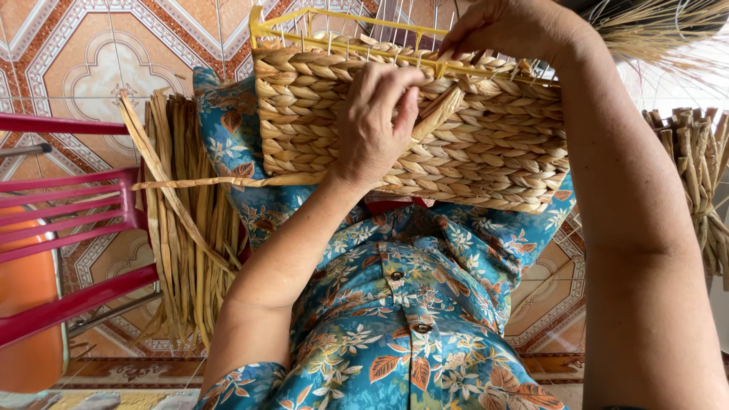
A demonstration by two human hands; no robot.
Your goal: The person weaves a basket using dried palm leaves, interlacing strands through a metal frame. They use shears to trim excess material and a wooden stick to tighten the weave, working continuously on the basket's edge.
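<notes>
While she sits with the work on her lap, this is how it stands:

Basket: a woven straw basket [425,129] rests on her knees, built over a yellow wire frame [334,23] whose prongs show along the far rim.

Left hand: the left hand [376,125] presses flat against the near wall of the basket, fingers curled together and pinched on a flat straw strand [440,114] that rises toward the rim.

Right hand: the right hand [509,30] sits at the far rim, fingers closed down over the wire – whether it grips a strand there I cannot tell.

Step in hand: by my reading, weaving the top rows – tucking the strand between the uprights.

Next move: it would call for steady pull on the strand and a clean pass behind the next prong.

Around: a bundle of dried straw [186,228] lies on the tiled floor at left, another bundle [699,182] at right, a red chair [68,228] at far left.

In the way: a loose straw tail [220,182] trailing leftward from the basket; the prongs crowd the fingers.
</notes>
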